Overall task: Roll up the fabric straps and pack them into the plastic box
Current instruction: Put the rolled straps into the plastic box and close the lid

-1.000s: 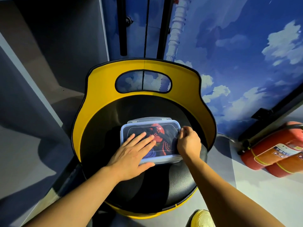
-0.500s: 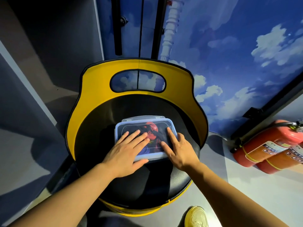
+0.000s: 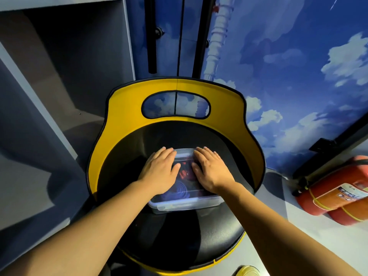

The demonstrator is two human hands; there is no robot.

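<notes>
Now both palms flat, fingers straight: left hand & right hand press lid of plastic box mid-seat. Uneven push could leave a corner unlatched, w/ rolled straps bulging.

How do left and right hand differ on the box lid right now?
The left hand covers the lid's left half, fingers angled up and right; the right hand covers the right half, fingers angled up and left. Left thumb points right, right thumb left, nearly meeting over the rolled straps. Both lie flat, fingers straight, pressing on the plastic box.
</notes>
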